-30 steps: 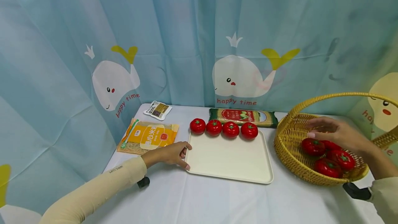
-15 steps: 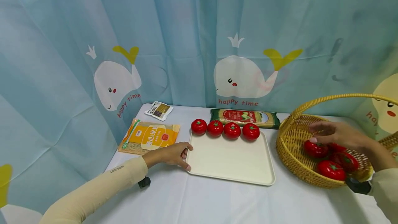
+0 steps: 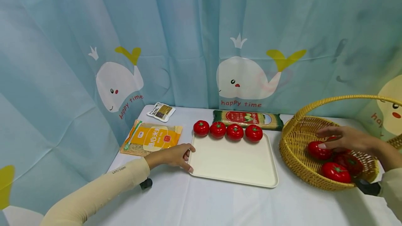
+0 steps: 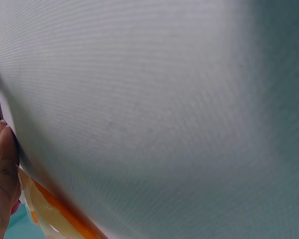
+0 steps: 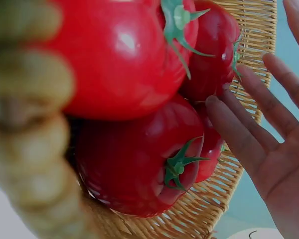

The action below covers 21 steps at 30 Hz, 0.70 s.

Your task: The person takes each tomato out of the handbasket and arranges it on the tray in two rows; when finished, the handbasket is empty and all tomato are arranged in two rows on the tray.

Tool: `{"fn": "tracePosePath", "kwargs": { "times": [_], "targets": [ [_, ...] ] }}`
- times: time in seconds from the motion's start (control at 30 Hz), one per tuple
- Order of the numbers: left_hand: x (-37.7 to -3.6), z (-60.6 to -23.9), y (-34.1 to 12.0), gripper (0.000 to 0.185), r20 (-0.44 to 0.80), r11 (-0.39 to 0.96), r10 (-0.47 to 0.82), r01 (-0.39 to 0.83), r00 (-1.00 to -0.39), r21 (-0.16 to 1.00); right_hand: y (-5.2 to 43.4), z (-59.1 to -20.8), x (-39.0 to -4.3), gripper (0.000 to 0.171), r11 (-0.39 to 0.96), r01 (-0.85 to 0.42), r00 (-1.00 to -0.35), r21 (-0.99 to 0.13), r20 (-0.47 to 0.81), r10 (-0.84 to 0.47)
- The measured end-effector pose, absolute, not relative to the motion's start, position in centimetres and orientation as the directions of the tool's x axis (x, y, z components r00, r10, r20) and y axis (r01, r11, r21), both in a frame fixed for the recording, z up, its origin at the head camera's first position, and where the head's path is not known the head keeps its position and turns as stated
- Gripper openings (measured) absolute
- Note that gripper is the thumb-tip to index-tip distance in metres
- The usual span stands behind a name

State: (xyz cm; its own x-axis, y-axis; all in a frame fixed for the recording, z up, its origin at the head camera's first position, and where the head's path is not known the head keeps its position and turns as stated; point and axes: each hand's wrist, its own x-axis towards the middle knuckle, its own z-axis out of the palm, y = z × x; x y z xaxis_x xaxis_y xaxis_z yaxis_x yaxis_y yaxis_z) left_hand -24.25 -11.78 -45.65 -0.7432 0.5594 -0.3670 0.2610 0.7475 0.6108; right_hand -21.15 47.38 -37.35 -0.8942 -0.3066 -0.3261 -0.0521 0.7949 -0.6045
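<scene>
My left hand (image 3: pixel 173 155) holds the left edge of a cream rectangular tray (image 3: pixel 233 163), its thumb at the near corner. In the left wrist view, the fingers (image 4: pixel 8 147) lie along the tray's edge. Over a wicker basket (image 3: pixel 293 163) on the right is my right hand (image 3: pixel 353 138), fingers spread and grasping nothing. Several red tomatoes lie in the basket, including a front one (image 3: pixel 336 172) and a left one (image 3: pixel 318 150) beside the thumb. In the right wrist view, straight fingers reach toward a dark red tomato (image 5: pixel 212 52); contact is unclear.
A row of several tomatoes (image 3: pixel 235 132) sits along the tray's far edge. Behind it lies a green-and-red pasta pack (image 3: pixel 248 119). An orange food bag (image 3: pixel 154 138) and a small white pouch (image 3: pixel 161 111) lie left. The basket's tall handle (image 3: pixel 345 97) arches over the right side.
My right hand has lowered slightly toward the tomatoes in the basket, its thumb now beside the left tomato. The left hand stays at the tray. The view has shifted slightly.
</scene>
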Motion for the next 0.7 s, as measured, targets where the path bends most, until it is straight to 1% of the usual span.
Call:
{"fn": "tracePosePath", "kwargs": {
  "times": [0.1,0.3,0.43,0.53,0.7],
  "targets": [
    [-24.2,-45.6,-11.8,0.070,-0.367,0.746,0.560,0.258,-0.743,0.614,47.3,-37.3,-21.2,0.065,0.781,-0.020,-0.876,-0.625,-0.365,-0.315],
    [-24.2,-45.6,-11.7,0.070,-0.367,0.749,0.562,0.269,-0.741,0.605,47.2,-37.4,-21.5,0.066,0.759,-0.013,-0.849,-0.651,-0.393,-0.352],
    [-24.1,-45.5,-11.6,0.070,-0.371,0.751,0.562,0.269,-0.739,0.602,47.5,-37.7,-21.9,0.062,0.744,-0.043,-0.827,-0.667,-0.394,-0.401],
    [-24.0,-45.4,-11.6,0.070,-0.377,0.756,0.557,0.264,-0.741,0.599,47.7,-38.0,-22.1,0.056,0.742,-0.095,-0.820,-0.664,-0.371,-0.437],
    [-24.0,-45.3,-11.6,0.069,-0.377,0.759,0.553,0.262,-0.743,0.596,47.9,-38.1,-22.3,0.049,0.768,-0.164,-0.836,-0.619,-0.325,-0.441]
  ]
}}
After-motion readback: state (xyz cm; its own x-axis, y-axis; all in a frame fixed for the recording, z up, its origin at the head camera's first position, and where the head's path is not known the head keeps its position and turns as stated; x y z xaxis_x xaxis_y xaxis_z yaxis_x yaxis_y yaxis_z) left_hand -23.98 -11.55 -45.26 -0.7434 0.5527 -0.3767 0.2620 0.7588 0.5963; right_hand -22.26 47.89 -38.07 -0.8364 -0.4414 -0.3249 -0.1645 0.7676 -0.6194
